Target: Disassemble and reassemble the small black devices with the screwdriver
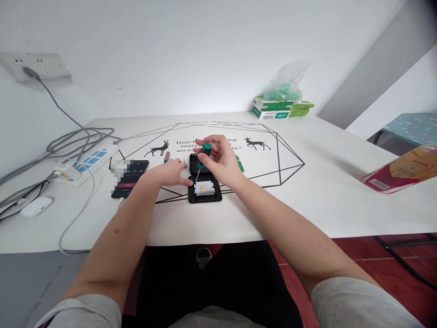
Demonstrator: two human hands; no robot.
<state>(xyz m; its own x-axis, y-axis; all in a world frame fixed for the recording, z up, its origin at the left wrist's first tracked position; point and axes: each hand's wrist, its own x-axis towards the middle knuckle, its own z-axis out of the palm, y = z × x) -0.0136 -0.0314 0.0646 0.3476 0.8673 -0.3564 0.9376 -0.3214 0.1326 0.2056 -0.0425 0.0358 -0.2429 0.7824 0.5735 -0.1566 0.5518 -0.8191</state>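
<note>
My right hand [218,157] is closed around the green and black handle of a screwdriver [206,148]. The screwdriver stands nearly upright, its thin shaft pointing down at the upper left corner of a silver plate [204,188]. This plate has a small gold square in its middle and sits in a black case [205,199] on the table. Behind it is the case's other black half [194,164], partly hidden by my right hand. My left hand [172,173] lies on the table with fingers stretched out, its thumb at the case's left edge.
Left of my hands lie a phone [129,179] showing a timer, a power strip [90,161], tangled cables and a white earbud case [37,206]. A second handle [167,157] and a green piece [240,164] flank my hands. Green boxes [273,105] stand behind; a red-yellow package [403,171] is right.
</note>
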